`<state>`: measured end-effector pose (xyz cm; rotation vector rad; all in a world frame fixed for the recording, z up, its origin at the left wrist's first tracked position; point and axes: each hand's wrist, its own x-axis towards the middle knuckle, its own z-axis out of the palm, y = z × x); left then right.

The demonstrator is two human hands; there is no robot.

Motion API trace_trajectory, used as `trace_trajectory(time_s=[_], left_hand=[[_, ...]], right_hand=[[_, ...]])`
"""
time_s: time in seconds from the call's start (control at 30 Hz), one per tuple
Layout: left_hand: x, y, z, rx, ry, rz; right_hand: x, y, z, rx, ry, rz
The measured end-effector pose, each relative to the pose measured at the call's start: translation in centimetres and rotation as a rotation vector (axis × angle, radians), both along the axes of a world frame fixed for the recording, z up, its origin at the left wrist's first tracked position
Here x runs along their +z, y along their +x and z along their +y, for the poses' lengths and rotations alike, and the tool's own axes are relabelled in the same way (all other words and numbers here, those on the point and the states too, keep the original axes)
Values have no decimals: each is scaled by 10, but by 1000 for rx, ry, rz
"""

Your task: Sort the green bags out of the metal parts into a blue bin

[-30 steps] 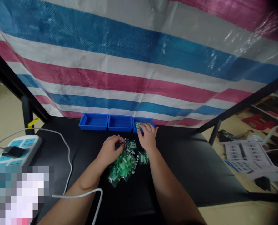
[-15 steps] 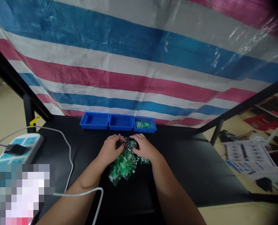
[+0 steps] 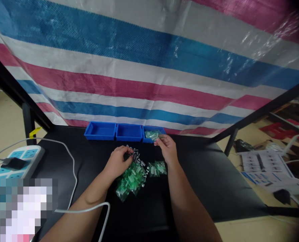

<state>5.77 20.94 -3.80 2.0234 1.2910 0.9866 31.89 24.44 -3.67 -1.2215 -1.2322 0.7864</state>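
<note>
My left hand [image 3: 118,160] rests at the upper left of the pile, fingers curled together against loose screws [image 3: 137,156]; whatever they pinch is too small to make out. Below it lies a heap of small green-tinted plastic bags [image 3: 131,178] with small parts inside. My right hand [image 3: 167,148] is at the front right corner of the right blue bin [image 3: 145,138], its thumb and fingers closed on the edge of a small clear bag [image 3: 153,135] over the bin. More such bags lie inside. Two or so separate bags [image 3: 157,168] lie right of the heap.
Two more blue bins, the left [image 3: 100,137] and the middle [image 3: 128,137], stand in the same row along the striped sheet [image 3: 139,85]. At the left are a power strip [image 3: 26,158] and a white cable [image 3: 74,164]. The black table [image 3: 202,181] lies beneath everything.
My right hand has moved up and right from the pile to the right bin, with a small bag in its fingers. The screws and the separate bags are uncovered. My left hand has barely moved.
</note>
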Motion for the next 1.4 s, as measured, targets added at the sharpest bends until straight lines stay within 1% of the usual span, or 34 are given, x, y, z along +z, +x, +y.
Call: trace_trajectory(time_s=[0.03, 0.1, 0.13, 0.2, 0.27, 0.33, 0.43, 0.53, 0.6, 0.67, 0.7, 0.73, 0.8, 0.87, 0.93, 1.03, 1.1, 1.17, 1.4], left_hand=[[0, 0, 0, 0, -2, 0], [0, 0, 0, -1, -6, -3], [1, 0, 0, 0, -8, -4], [2, 0, 0, 1, -13, -6], [2, 0, -1, 1, -14, -9], [1, -1, 0, -1, -12, -9], [0, -1, 0, -1, -11, -4], [-1, -1, 0, -6, -8, 1], [-1, -1, 0, -8, -8, 2], [0, -1, 0, -6, -12, 2], [0, -1, 0, -5, -13, 0], [0, -1, 0, -5, -13, -1], [0, -1, 0, -3, -11, -1], [0, -2, 0, 0, -12, 5], [-1, -2, 1, 5, -19, 14], [-2, -3, 2, 15, -30, 25], [-3, -4, 3, 25, -32, 33], [-4, -5, 4, 32, -32, 40], [-7, -5, 4, 33, -36, 35]], right_hand=[[-3, 2, 4, -114, 16, -21], [-6, 6, 8, -331, 58, -207], [-7, 7, 9, -411, 89, -345], [-7, 9, 8, -490, 158, -604], [-6, 7, 6, -499, 183, -762], [-8, 4, 5, -484, 152, -847], [-14, -1, 9, -407, 50, -921], [-17, -4, 12, -332, -36, -940], [-14, -5, 11, -340, -15, -926], [-7, -7, 7, -327, 79, -893], [-2, -8, 3, -280, 132, -864], [3, -9, -1, -200, 172, -832], [13, -13, -11, 30, 194, -773], [21, -18, -22, 267, 157, -754], [26, -24, -32, 468, 93, -761], [29, -33, -39, 692, -19, -760], [28, -37, -41, 776, -73, -769], [27, -40, -41, 809, -108, -785], [24, -42, -43, 801, -144, -782]])
